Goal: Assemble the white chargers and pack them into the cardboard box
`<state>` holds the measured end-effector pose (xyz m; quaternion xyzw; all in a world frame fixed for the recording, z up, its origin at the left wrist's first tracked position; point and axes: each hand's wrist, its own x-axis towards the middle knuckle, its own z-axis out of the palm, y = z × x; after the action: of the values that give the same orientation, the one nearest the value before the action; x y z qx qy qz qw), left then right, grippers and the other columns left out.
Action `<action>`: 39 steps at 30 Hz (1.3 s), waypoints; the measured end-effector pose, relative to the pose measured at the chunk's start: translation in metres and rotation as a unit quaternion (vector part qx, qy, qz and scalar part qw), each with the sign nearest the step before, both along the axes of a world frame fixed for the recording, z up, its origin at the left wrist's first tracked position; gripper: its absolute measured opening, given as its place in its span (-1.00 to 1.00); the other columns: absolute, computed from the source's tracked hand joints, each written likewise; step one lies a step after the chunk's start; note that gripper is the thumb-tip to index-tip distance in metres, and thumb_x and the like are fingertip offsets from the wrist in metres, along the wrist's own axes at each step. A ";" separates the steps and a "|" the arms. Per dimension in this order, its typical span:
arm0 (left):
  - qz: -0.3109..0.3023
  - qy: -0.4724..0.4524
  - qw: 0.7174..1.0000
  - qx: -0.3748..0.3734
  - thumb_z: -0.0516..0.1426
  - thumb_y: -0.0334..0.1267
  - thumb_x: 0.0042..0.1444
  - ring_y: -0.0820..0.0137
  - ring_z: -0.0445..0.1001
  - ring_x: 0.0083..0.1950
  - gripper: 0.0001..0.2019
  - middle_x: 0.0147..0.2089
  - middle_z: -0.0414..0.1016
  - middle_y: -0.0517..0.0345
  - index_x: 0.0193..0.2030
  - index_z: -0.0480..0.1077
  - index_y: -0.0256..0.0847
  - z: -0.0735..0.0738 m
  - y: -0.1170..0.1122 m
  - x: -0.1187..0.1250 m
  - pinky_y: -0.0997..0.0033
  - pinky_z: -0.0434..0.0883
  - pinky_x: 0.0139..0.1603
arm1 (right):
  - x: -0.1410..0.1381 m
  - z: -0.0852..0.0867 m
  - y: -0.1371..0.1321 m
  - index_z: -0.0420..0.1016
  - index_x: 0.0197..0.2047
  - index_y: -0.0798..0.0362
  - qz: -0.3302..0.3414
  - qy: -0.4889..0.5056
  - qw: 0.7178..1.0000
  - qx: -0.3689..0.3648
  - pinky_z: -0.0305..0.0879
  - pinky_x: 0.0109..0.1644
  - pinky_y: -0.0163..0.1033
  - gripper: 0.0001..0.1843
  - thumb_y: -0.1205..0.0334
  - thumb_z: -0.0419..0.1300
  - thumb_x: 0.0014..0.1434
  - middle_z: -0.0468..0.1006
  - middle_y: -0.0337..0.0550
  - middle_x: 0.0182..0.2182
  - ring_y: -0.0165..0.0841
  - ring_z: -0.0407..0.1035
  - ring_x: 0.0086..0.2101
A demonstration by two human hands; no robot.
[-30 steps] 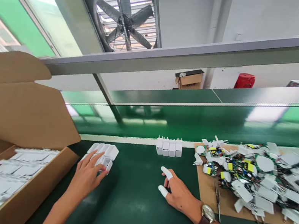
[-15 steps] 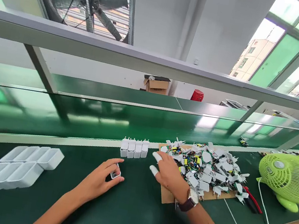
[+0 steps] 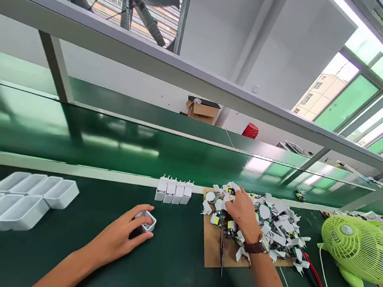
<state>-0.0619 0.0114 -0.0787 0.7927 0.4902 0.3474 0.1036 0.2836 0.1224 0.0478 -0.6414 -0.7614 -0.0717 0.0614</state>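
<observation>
My left hand (image 3: 124, 233) is closed around a small white open-topped plastic housing (image 3: 149, 225), thumb and fingers on its sides, just above or on the dark green table. My right hand (image 3: 242, 214) reaches into a pile of white plug parts with circuit boards (image 3: 276, 223) on a cardboard sheet (image 3: 209, 253). White covers sit on its fingertips, which blend in with the white parts, so whether it grips one cannot be seen. Several white housings with plug pins (image 3: 173, 192) stand in a row between the hands, farther back. Tweezers (image 3: 221, 252) lie by the pile's near edge.
Two rows of open white housings (image 3: 25, 213) lie at the left. Red-and-black pliers (image 3: 313, 272) and a green desk fan (image 3: 354, 246) with a white cord are at the right. A pale ledge (image 3: 79, 170) runs along the table's back edge.
My right hand has moved right and into the pile from its left edge, uncovering the tweezers. The left hand keeps the housing, now tilted more toward view. The camera view has tilted.
</observation>
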 end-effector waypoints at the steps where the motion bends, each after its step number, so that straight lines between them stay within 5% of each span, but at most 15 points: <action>1: 0.001 -0.002 1.000 -0.002 0.12 -0.05 0.36 0.25 0.65 -0.03 -0.78 0.27 0.44 -0.03 -0.08 0.52 -0.08 0.002 -0.001 0.001 0.33 0.63 -0.12 | 0.000 0.004 -0.006 0.45 0.13 0.14 0.012 0.016 1.000 0.007 0.38 0.12 -0.08 -0.55 0.44 0.10 0.16 0.52 0.14 0.11 -0.08 0.48 0.04; 4: 0.003 -0.007 1.000 -0.013 0.13 -0.05 0.35 0.25 0.65 -0.05 -0.78 0.27 0.45 -0.02 -0.09 0.52 -0.08 0.006 -0.002 0.002 0.32 0.63 -0.10 | -0.003 0.004 -0.031 0.28 0.34 -0.01 0.138 0.117 0.984 -0.001 0.38 0.22 -0.02 -0.42 0.31 0.12 0.25 0.44 0.02 0.26 -0.10 0.43 0.15; 8: 0.006 -0.002 0.999 -0.034 0.13 -0.06 0.35 0.22 0.62 0.04 -0.79 0.29 0.42 -0.04 -0.08 0.52 -0.09 0.005 -0.001 0.000 0.29 0.61 -0.02 | -0.021 -0.024 -0.065 0.26 0.35 -0.01 0.296 0.211 0.928 -0.080 0.43 0.21 -0.02 -0.42 0.23 0.17 0.28 0.51 0.02 0.16 -0.14 0.47 0.11; 12: 0.012 -0.001 0.999 -0.035 0.13 -0.06 0.35 0.17 0.59 0.12 -0.77 0.29 0.41 -0.07 -0.05 0.52 -0.10 0.004 0.000 -0.002 0.23 0.58 0.06 | -0.041 -0.052 -0.086 0.29 0.33 -0.02 0.302 0.226 0.916 -0.135 0.56 0.01 -0.07 -0.44 0.16 0.25 0.30 0.49 0.03 0.12 -0.21 0.56 -0.10; 15: 0.014 -0.006 0.999 -0.038 0.14 -0.07 0.35 0.19 0.59 0.10 -0.78 0.28 0.42 -0.06 -0.05 0.52 -0.11 0.007 0.000 -0.002 0.23 0.57 0.08 | -0.043 -0.053 -0.091 0.24 0.36 -0.09 0.328 0.239 0.901 -0.154 0.59 -0.07 -0.12 -0.38 0.15 0.29 0.30 0.47 0.00 0.16 -0.31 0.55 -0.23; 20: 0.023 -0.036 0.998 -0.052 0.18 -0.08 0.30 0.17 0.58 0.14 -0.76 0.24 0.47 -0.04 0.02 0.45 -0.11 0.010 0.000 0.000 0.18 0.57 0.12 | -0.043 -0.050 -0.074 0.30 0.33 -0.04 0.367 0.179 0.909 -0.084 0.37 0.29 0.15 -0.42 0.24 0.29 0.28 0.46 0.08 0.23 -0.06 0.36 0.21; 26: 0.045 -0.045 0.996 -0.060 0.17 -0.20 0.31 0.18 0.53 0.23 -0.53 0.25 0.48 0.01 0.34 0.25 -0.08 0.005 0.001 0.000 0.14 0.52 0.25 | -0.077 -0.067 -0.052 0.21 0.41 0.11 0.442 0.073 0.881 -0.153 0.02 0.47 0.25 -0.16 0.56 0.15 0.04 0.38 0.12 0.32 -0.02 0.12 0.38; 31: 0.057 -0.037 0.995 -0.069 0.26 -0.09 0.25 0.15 0.54 0.21 -0.40 0.27 0.45 0.00 0.39 0.22 -0.03 0.005 0.001 -0.003 0.17 0.55 0.18 | -0.078 -0.067 -0.044 0.38 0.30 0.01 0.405 0.090 0.892 -0.181 0.31 0.21 0.10 -0.42 0.32 0.26 0.21 0.58 0.04 0.06 -0.10 0.44 0.01; 35: 0.051 -0.045 0.991 -0.117 0.38 0.11 0.06 0.21 0.59 -0.02 -0.15 0.29 0.39 -0.02 0.44 0.18 0.02 0.009 -0.001 -0.003 0.22 0.61 -0.05 | -0.066 -0.075 -0.043 0.25 0.40 -0.03 0.388 0.150 0.887 -0.202 0.35 0.19 0.00 -0.23 0.33 0.33 0.16 0.49 0.03 0.17 -0.10 0.34 0.13; 39: 0.020 -0.089 0.982 -0.168 0.43 0.05 -0.01 0.33 0.54 -0.20 -0.06 0.30 0.38 -0.05 0.46 0.12 0.07 0.014 -0.002 -0.004 0.24 0.60 -0.16 | -0.064 -0.084 -0.043 0.31 0.36 -0.06 0.408 0.178 0.870 -0.210 0.39 0.16 -0.01 -0.32 0.44 0.23 0.19 0.51 -0.02 0.15 -0.15 0.38 0.08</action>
<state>-0.0663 0.0093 -0.0643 0.7197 0.5462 0.3316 0.2715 0.2198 0.0798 -0.0359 -0.2730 -0.9287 0.2367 0.0837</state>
